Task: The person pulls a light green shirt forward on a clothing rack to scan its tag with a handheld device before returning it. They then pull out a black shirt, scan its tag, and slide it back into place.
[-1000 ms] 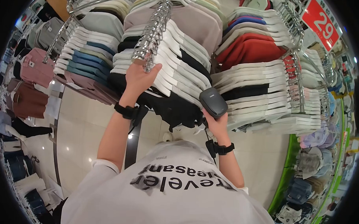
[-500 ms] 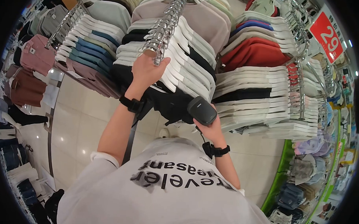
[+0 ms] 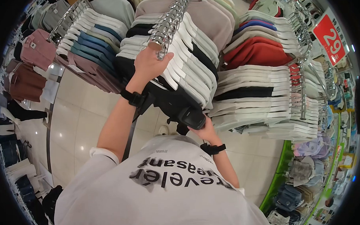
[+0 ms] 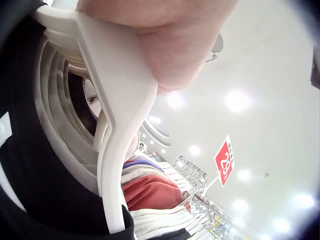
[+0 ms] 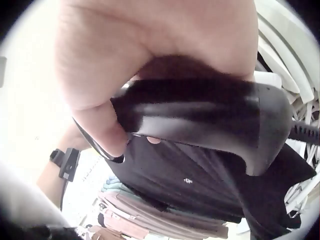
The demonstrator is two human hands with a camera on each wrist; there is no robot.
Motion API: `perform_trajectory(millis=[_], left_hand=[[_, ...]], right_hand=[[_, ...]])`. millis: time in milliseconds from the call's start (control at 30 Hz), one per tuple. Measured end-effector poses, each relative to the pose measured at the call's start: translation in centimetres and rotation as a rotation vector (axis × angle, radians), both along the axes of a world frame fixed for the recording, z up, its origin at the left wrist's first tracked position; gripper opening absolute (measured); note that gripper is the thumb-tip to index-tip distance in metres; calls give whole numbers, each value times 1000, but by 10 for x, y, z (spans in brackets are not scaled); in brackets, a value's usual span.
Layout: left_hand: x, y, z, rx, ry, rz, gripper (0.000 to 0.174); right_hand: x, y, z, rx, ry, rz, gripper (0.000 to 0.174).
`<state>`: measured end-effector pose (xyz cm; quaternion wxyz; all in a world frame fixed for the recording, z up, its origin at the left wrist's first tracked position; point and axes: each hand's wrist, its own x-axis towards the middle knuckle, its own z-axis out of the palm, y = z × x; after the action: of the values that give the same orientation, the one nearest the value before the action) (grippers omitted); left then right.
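Observation:
At the front end of the chrome rail (image 3: 176,17), my left hand (image 3: 151,65) grips the top of a white hanger (image 4: 122,75), which fills much of the left wrist view. On this hanger hangs a black garment (image 3: 169,103), the front one of a tightly packed row. My right hand (image 3: 205,129) holds a black barcode scanner (image 3: 191,118) by its handle, close in front of the black garment. In the right wrist view, fingers wrap the scanner's handle (image 5: 195,112), a cable (image 5: 305,131) leaves its end, and a small white mark (image 5: 188,180) shows on the garment.
To the left hang blue and mauve garments (image 3: 92,46). On the right are red garments (image 3: 257,52) and more packed white hangers (image 3: 251,106). A red sign reading 29 (image 3: 331,37) stands at the far right. Below is a pale tiled floor (image 3: 85,119).
My right hand has brought the scanner left and lower, over to the black garment, and tilted it. My left hand keeps its place at the rail's end; the head view has shifted slightly.

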<state>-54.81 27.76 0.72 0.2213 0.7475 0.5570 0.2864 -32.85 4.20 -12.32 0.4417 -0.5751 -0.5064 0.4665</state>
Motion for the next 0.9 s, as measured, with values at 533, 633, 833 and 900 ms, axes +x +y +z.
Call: perform_trajectory(millis=[533, 633, 833, 900], left_hand=[[4, -5, 2, -53, -50, 37, 65], [4, -4, -3, 39, -53, 17, 61], [6, -4, -6, 87, -143, 35, 50], [6, -5, -7, 103, -142, 32, 49]], right_hand=[[41, -31, 9, -94, -111, 3, 32], [47, -33, 7, -192, -212, 31, 33], [43, -28, 39, 1, -187, -45, 30], [37, -20, 51, 46, -175, -29, 30]])
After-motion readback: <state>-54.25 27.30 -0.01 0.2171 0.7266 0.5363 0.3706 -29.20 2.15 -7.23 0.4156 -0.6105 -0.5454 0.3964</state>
